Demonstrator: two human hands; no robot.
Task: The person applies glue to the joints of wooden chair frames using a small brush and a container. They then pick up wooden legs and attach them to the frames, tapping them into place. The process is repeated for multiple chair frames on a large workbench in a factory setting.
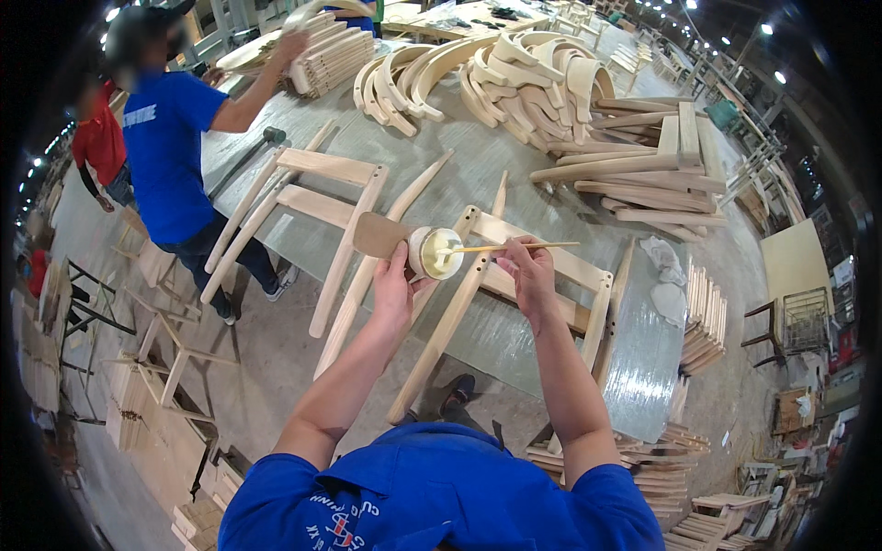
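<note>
A small round cup (418,246) of creamy white paste sits in my left hand (395,285), its mouth tipped toward me. Beside the cup, a flat brown piece with rounded corners (378,236) sticks out to the left; whether it is joined to the cup I cannot make out. My right hand (530,275) pinches a thin wooden stick (487,247), whose white-coated tip is at the paste. Below my hands, a chair frame (450,317) with drilled holes rests on the table. To its left lies another light wood frame (326,165).
The grey table (322,243) carries curved wooden parts (524,78) at the far side and a pile of straight legs (643,174) at the right. A mallet (266,138) lies far left. White cloth (663,257) is at the right edge. A person in blue (170,138) works at the left.
</note>
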